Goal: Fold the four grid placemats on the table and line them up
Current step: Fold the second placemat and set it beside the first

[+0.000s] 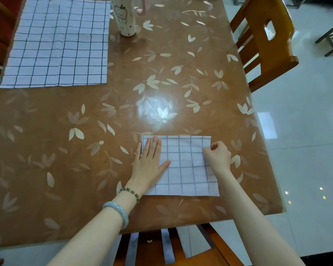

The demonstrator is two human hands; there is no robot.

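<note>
On the floral table (123, 83), a white, blue-gridded spread placemat (60, 47) lies flat at the far left corner. Near the front edge, a folded placemat (186, 169) runs left to right. The left hand (148, 166) presses flat on its left side, fingers straight; the right hand (217, 156) pinches its right edge.

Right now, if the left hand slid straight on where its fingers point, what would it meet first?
Probably nothing: beyond the placemat lies bare table; the cup stands left of that line.
</note>
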